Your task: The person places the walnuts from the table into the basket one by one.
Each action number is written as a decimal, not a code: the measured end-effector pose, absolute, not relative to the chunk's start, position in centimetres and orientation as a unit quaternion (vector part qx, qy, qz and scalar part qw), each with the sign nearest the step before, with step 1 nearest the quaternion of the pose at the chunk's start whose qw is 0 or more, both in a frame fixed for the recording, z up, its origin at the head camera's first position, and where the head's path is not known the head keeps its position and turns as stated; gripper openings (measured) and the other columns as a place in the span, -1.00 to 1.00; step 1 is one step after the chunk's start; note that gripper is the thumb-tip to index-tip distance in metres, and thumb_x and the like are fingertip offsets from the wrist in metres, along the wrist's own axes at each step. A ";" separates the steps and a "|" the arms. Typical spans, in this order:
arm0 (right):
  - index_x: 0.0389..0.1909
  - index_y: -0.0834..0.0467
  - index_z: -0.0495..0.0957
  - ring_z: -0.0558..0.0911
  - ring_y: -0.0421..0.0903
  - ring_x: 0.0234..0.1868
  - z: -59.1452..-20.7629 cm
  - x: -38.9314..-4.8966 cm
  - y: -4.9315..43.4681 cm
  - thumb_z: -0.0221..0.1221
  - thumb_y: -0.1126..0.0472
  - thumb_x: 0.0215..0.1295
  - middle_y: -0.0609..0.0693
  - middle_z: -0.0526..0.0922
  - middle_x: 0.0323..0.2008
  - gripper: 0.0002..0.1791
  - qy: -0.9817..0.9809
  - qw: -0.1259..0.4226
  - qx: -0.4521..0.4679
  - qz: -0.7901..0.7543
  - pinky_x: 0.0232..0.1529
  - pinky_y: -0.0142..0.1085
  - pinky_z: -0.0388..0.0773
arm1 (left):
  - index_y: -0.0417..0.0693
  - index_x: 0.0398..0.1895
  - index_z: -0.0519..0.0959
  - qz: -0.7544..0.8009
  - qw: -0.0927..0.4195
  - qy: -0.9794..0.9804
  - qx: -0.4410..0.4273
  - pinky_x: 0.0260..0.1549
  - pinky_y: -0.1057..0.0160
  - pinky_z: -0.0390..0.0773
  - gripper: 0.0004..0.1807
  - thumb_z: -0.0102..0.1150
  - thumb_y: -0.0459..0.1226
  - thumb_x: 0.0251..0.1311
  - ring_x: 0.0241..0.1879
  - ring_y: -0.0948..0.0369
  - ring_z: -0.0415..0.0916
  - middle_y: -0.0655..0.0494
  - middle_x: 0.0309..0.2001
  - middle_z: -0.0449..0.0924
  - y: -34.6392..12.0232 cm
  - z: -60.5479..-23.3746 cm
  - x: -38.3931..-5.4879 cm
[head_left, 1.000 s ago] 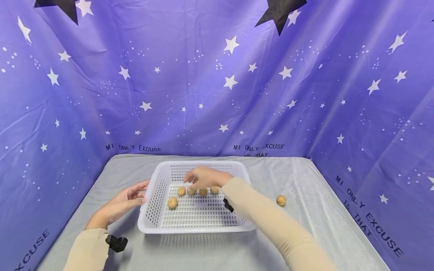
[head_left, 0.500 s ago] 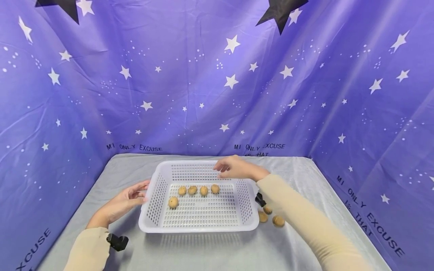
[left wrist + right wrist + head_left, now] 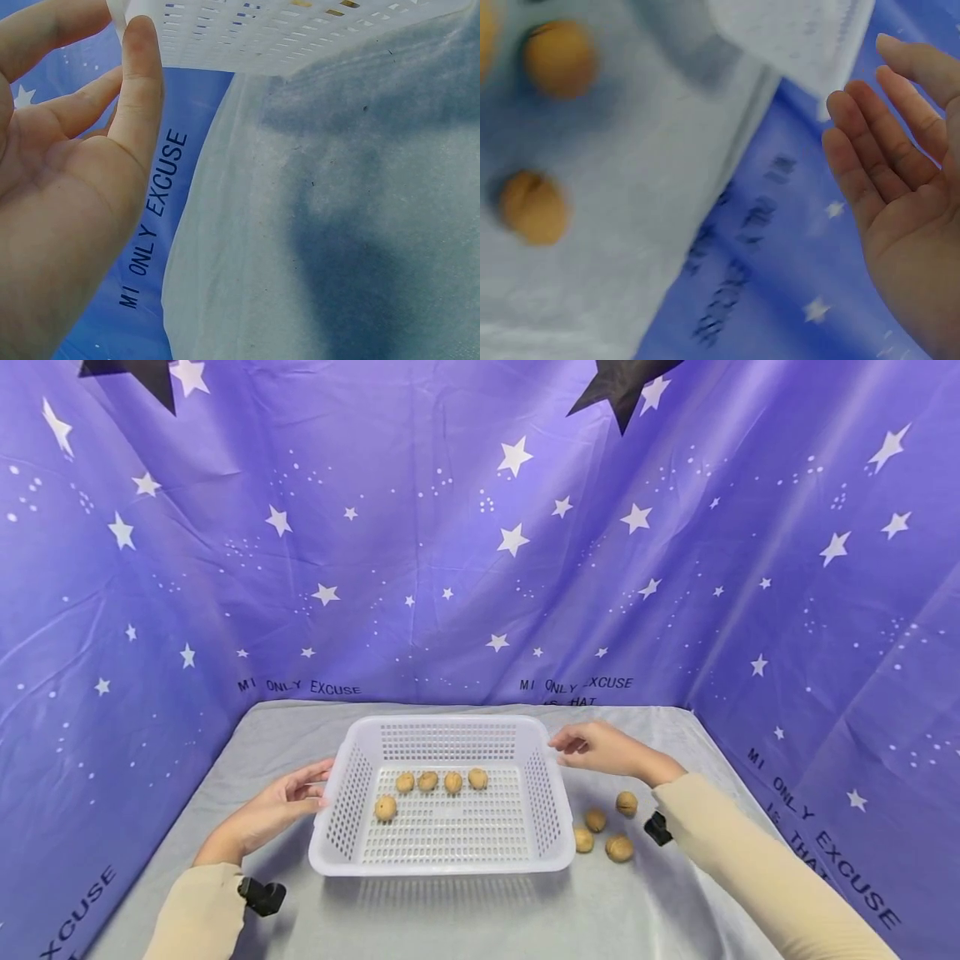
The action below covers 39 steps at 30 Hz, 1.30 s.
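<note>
A white plastic basket (image 3: pixel 448 868) with slotted walls stands on the cloth-covered table. My left hand (image 3: pixel 262 806) holds its left rim, with the thumb (image 3: pixel 141 82) laid against the edge in the left wrist view. Inside the basket, several walnuts (image 3: pixel 453 782) form a row, and one walnut (image 3: pixel 386 808) lies nearer, at the left. My right hand (image 3: pixel 603 750) is just beyond the basket's right rim, fingers loosely bent. In the right wrist view nothing lies in the right palm (image 3: pixel 911 247). Several more walnuts (image 3: pixel 619 847) rest on the cloth right of the basket.
Grey cloth (image 3: pixel 465 918) covers the table. Purple-blue star-printed curtains (image 3: pixel 420 568) enclose the back and both sides. Among the loose walnuts, the leftmost walnut (image 3: pixel 583 839) sits close against the basket's right wall.
My right hand has moved right, from over the walnut row inside the basket to outside its right rim. The arm now uncovers the loose walnuts there. My left hand stays in place.
</note>
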State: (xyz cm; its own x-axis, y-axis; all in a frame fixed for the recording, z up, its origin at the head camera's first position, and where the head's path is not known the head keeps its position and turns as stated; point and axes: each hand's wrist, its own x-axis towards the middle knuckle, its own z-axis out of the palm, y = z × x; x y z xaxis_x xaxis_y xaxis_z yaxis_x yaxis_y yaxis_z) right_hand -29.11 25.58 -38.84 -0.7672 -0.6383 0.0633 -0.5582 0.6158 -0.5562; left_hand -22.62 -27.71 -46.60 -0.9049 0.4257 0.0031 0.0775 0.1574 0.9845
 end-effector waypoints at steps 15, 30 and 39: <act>0.01 0.34 0.65 0.65 0.15 -0.04 -45.7 -26.1 34.4 0.34 0.20 0.26 0.17 0.70 -0.06 -0.63 0.936 0.052 -0.215 -0.274 0.01 0.09 0.55 | -0.38 0.54 0.01 0.630 0.141 0.743 0.177 0.05 0.31 0.50 -0.21 0.17 -0.43 0.34 0.10 0.19 0.48 -0.44 0.38 0.14 -27.7 -46.9 -22.7; -0.08 0.24 0.63 0.66 0.03 -0.21 -47.4 -25.2 36.0 0.40 0.20 0.19 0.05 0.70 -0.24 -0.68 0.935 0.060 -0.185 -0.297 -0.26 -0.24 0.57 | -0.40 0.53 -0.01 0.636 0.143 0.737 0.180 0.05 0.30 0.49 -0.21 0.15 -0.44 0.34 0.11 0.17 0.47 -0.45 0.38 0.13 -27.8 -46.9 -22.7; -0.03 0.35 0.63 0.66 -0.02 -0.23 -47.0 -26.0 35.6 0.39 0.18 0.19 0.04 0.70 -0.24 -0.60 0.938 0.049 -0.185 -0.289 -0.20 -0.19 0.59 | -0.40 0.53 0.01 0.637 0.138 0.736 0.183 0.04 0.30 0.49 -0.22 0.15 -0.45 0.34 0.10 0.15 0.47 -0.45 0.36 0.16 -27.9 -46.9 -22.7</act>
